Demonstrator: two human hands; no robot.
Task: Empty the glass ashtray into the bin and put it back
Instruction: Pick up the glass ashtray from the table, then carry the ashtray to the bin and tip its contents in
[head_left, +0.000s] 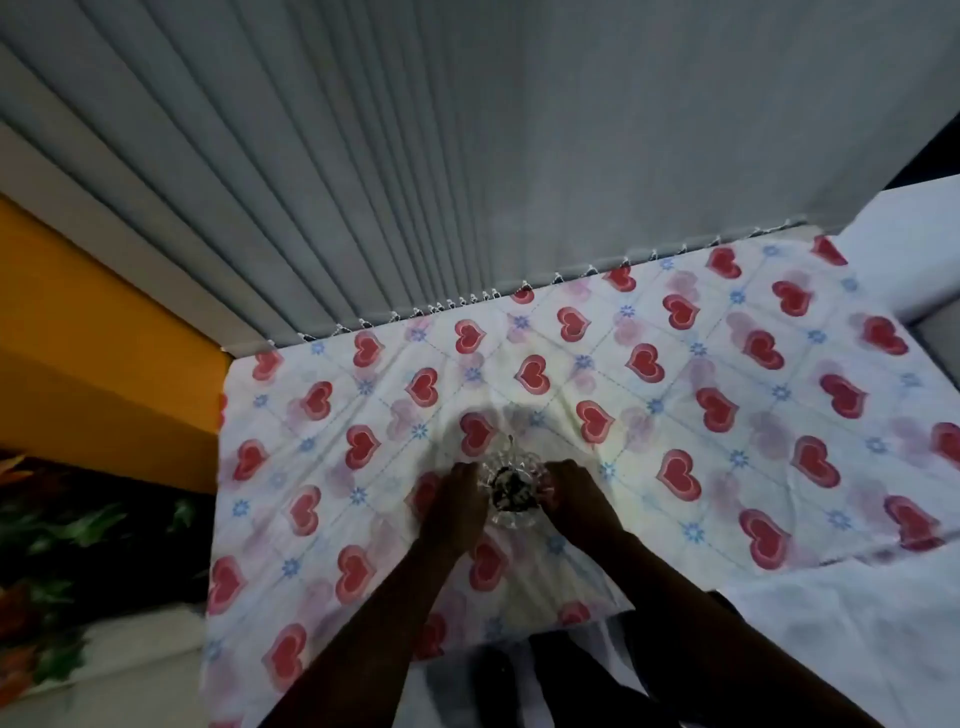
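Fingers of the left hand (451, 506) and right hand (574, 501) clamp opposite sides of the glass ashtray (511, 491), which sits full on the heart-patterned table (727, 415). Pickup is underway; next, lift it level toward the bin, which is out of view.

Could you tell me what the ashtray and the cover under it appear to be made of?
The ashtray looks like clear cut glass: transparent, faceted rim catching light, dark ash showing inside. The cloth under it looks like thin printed fabric, matte, with red hearts, creases and a small fringe along its far edge; the exact fibre cannot be told.
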